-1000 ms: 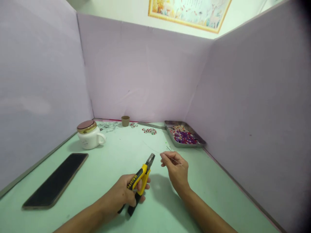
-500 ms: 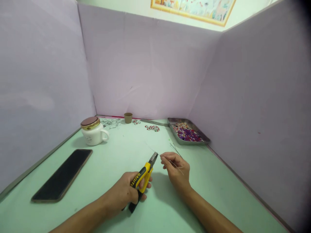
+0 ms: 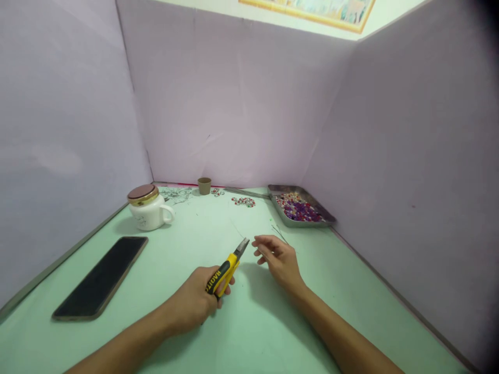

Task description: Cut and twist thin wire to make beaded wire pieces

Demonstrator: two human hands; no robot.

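My left hand [image 3: 195, 298] is wrapped round yellow-and-black pliers [image 3: 224, 275], which point up and to the right. A thin wire [image 3: 237, 229] shows faintly just beyond the plier tips. My right hand [image 3: 278, 259] is close to the right of the jaws, not touching them. Its fingers are bent and a little apart, and I see no wire clearly between them. Behind it, some dark wire pieces [image 3: 279, 234] lie on the green tabletop [image 3: 187, 254].
At the right back, a metal tray [image 3: 307, 224] holds many beads. Red-and-clear beadwork [image 3: 244, 201], a small brown cup [image 3: 204, 186] and tangled wire [image 3: 177, 195] lie along the back. A lidded white mug [image 3: 150, 214] and a phone [image 3: 101, 278] are at left. Pale panels enclose the table.
The hands and pliers have shifted slightly up and left in view. My right fingers have loosened, and the wire strands seen across that hand no longer show clearly.
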